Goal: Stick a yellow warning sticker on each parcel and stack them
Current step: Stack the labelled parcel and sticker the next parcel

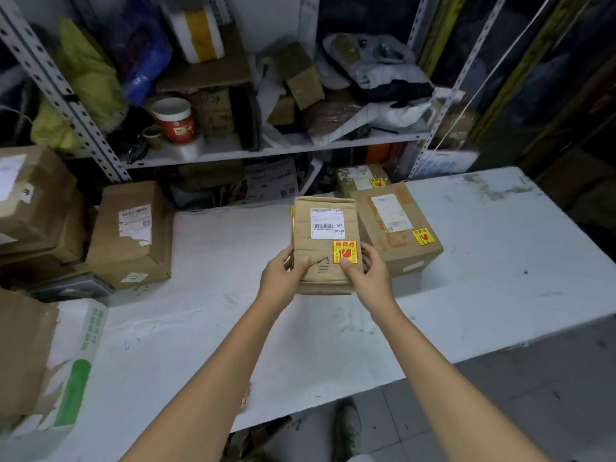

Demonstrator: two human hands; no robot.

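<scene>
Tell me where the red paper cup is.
In the head view, upper left: the red paper cup stands on the shelf, just right of a small brown cup.

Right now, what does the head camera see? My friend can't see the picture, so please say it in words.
A left hand and a right hand hold a brown parcel with a yellow sticker at a white table. Right of it sit two stickered boxes; other boxes, no yellow sticker showing, wait on the left, a cluttered shelf behind.
</scene>
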